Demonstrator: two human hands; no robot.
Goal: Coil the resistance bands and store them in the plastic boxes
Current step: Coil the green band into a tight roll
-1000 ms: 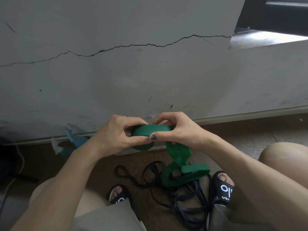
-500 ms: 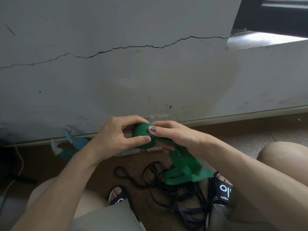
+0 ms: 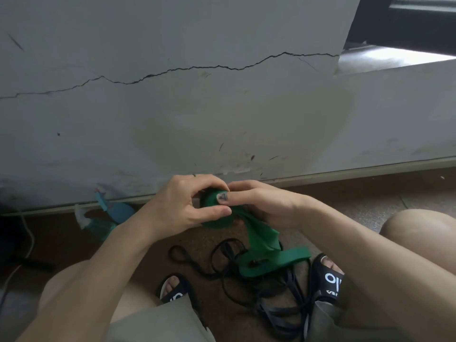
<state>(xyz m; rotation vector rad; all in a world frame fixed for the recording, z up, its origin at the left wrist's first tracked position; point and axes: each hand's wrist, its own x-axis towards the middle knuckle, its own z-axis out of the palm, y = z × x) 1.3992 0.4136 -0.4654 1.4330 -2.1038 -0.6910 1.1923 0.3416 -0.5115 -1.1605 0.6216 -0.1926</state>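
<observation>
A cracked grey wall meets a brown floor, where black bands lie tangled between two sandalled feet. Both forearms reach forward and meet. The left hand and right hand curl around the coiled green band — its loose tail hangs down to the floor.

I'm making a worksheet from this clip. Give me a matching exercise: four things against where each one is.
Things:
1 green band
2 black bands
3 crack
4 blue scraps

Places:
A on the wall
B on the floor between the feet
C at the wall's foot, left
D gripped by left hand and right hand

Pairs: 1-D, 2-B, 3-A, 4-C
</observation>
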